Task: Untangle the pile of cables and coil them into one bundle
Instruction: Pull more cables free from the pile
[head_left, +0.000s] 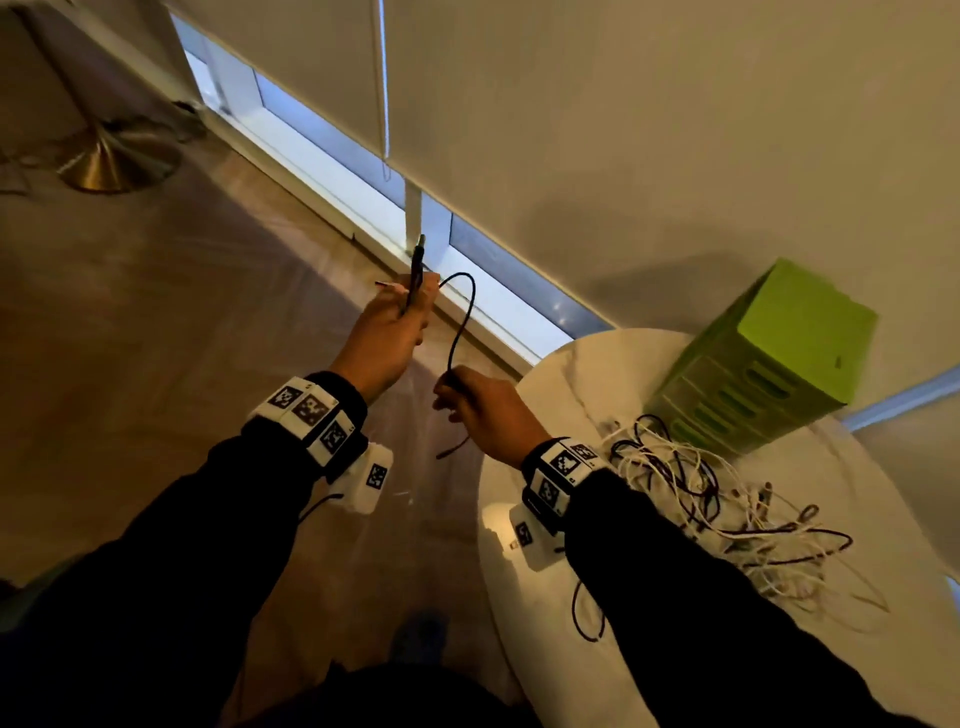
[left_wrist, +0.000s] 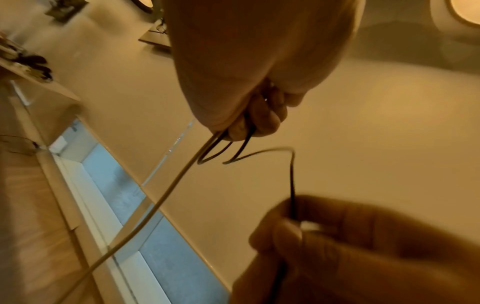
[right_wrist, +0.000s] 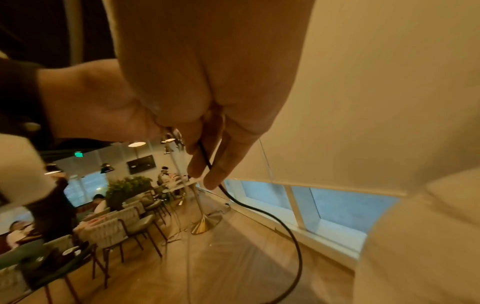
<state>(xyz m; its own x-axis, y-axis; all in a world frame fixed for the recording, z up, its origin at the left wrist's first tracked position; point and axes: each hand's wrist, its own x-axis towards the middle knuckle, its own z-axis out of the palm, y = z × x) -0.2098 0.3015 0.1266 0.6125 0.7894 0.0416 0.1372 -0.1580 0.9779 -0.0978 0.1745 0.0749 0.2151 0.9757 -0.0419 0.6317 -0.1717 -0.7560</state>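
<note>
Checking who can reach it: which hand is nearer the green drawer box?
Right. The right hand is by the table edge, left of the green drawer box; the left hand is farther left over the floor.

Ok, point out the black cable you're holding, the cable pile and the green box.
black cable (head_left: 462, 322), head view, arc between the hands
cable pile (head_left: 727, 504), head view, middle of the tangle
green box (head_left: 795, 332), head view, top face
</note>
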